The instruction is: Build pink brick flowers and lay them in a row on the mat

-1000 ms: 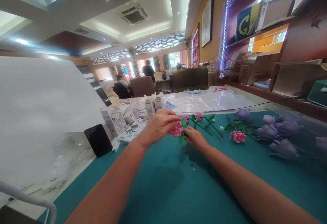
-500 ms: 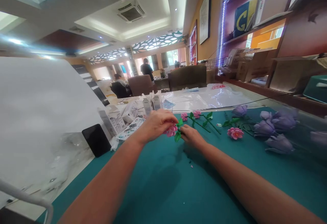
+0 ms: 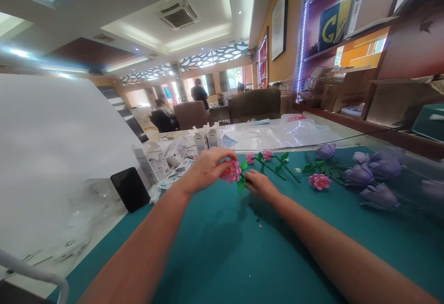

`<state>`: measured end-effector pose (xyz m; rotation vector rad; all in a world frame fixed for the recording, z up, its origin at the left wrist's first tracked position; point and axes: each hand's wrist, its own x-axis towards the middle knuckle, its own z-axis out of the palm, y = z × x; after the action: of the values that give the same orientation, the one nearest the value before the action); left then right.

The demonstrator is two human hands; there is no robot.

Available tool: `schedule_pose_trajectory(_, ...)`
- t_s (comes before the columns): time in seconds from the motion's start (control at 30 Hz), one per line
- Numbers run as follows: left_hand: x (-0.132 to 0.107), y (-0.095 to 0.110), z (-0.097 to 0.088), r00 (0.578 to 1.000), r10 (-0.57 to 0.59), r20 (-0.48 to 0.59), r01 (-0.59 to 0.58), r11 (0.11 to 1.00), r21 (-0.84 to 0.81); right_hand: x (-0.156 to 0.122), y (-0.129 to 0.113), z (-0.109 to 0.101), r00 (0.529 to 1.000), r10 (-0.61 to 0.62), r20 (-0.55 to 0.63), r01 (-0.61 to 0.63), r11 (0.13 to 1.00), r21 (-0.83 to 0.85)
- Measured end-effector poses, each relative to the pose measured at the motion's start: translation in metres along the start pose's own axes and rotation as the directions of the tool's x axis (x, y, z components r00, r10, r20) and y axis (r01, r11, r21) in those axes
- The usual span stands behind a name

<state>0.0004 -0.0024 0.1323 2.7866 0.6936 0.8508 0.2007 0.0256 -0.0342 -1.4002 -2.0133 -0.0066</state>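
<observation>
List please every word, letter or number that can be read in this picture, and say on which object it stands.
"G": large yellow letter on the blue board on the upper shelf.
Red print on the clear plastic bag: too blurred to read.
Print on the small white boxes and the leaflets beyond the left hand: too small to read.

A large yellow letter "G" is seen on the dark blue board (image 3: 330, 25) on the shelf, upper right of the frame.
</observation>
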Motion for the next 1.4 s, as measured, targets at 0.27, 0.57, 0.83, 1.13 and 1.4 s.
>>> schedule_pose_trajectory(0.27,-0.042,-0.034,0.031,0.782,-0.533,-0.324,0.361,0.811,-0.461,0.004,0.002,-0.005,0.995,0.085,-0.043,-0.079,0.99,0.117)
schedule_pose_trajectory(0.57,-0.078,-0.048,0.09,0.709,-0.704,-0.049,0.521,0.57,-0.636,0.004,-0.005,-0.007,0.962,0.274,-0.012,-0.253,0.902,0.351)
schedule_pose_trajectory(0.83,-0.08,-0.051,0.094,0.723,-0.689,0.045,0.567,0.555,-0.609,0.006,0.002,-0.012,0.927,0.373,-0.038,-0.321,0.842,0.433)
schedule_pose_trajectory(1.13,-0.08,-0.05,0.1,0.739,-0.666,0.099,0.586,0.563,-0.583,0.007,0.007,-0.013,0.911,0.411,-0.037,-0.352,0.821,0.448)
schedule_pose_trajectory(1.4,-0.08,-0.052,0.101,0.743,-0.655,0.134,0.608,0.578,-0.545,0.004,0.019,-0.011,0.912,0.394,-0.113,-0.344,0.886,0.313)
